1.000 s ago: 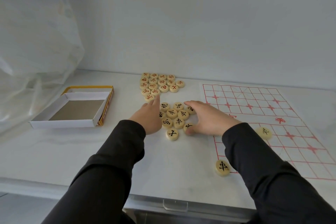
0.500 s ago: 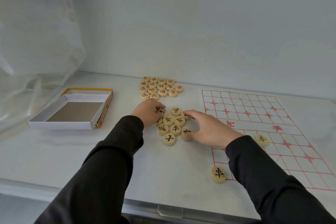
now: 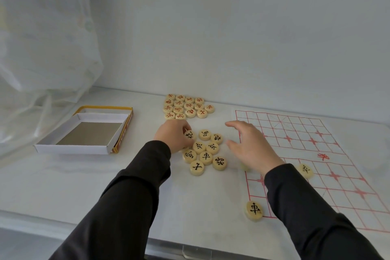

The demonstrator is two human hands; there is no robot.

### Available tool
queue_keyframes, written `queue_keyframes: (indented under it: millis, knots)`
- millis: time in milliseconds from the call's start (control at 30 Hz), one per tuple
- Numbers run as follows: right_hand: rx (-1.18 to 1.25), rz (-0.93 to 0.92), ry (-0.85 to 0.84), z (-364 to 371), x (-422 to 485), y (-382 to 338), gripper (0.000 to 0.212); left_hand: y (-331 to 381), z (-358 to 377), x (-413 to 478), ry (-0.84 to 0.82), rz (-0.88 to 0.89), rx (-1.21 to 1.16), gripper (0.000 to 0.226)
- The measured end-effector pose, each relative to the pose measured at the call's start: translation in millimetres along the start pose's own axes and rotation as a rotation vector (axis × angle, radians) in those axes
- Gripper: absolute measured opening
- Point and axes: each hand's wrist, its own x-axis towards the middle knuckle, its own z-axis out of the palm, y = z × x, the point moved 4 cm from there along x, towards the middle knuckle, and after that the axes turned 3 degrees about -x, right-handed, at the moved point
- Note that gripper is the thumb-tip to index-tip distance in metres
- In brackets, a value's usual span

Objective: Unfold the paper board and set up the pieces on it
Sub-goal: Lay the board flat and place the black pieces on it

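The paper board (image 3: pixel 306 143), white with a red grid, lies unfolded on the right of the table. A cluster of black-marked round pieces (image 3: pixel 205 151) sits left of it, and a tidy group of red-marked pieces (image 3: pixel 187 106) lies farther back. My left hand (image 3: pixel 172 136) curls at the cluster's left edge, fingers closed on one black piece (image 3: pixel 189 134). Spread and empty, my right hand (image 3: pixel 250 145) hovers between the cluster and the board. One black piece (image 3: pixel 305 170) rests on the board, another (image 3: pixel 254 210) at its near left corner.
An open white box with a yellow edge (image 3: pixel 84 133) stands at the left. Sheer plastic sheeting (image 3: pixel 42 59) hangs over the far left. A wall closes off the back, and the table's front edge (image 3: pixel 190 245) runs just below my sleeves.
My right hand has lifted off the black cluster and drawn right with its fingers spread. My left hand stays at the cluster's left edge.
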Motion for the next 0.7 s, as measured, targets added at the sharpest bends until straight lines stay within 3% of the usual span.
queue_keyframes:
  millis: [167,300,400,700]
  knots:
    - [0.226,0.188,0.186,-17,6,12,0.019,12,-17,-6,0.095,0.128,-0.040,0.035]
    - [0.531,0.370,-0.024,-20,5,16,0.015,38,-19,-21,0.017,0.260,-0.082,0.046]
    - [0.630,0.417,-0.177,-17,2,15,0.016,57,-10,-33,-0.047,0.336,-0.046,0.053]
    - [0.582,0.415,-0.364,-18,-9,11,0.012,81,3,-53,-0.078,0.444,0.016,0.057]
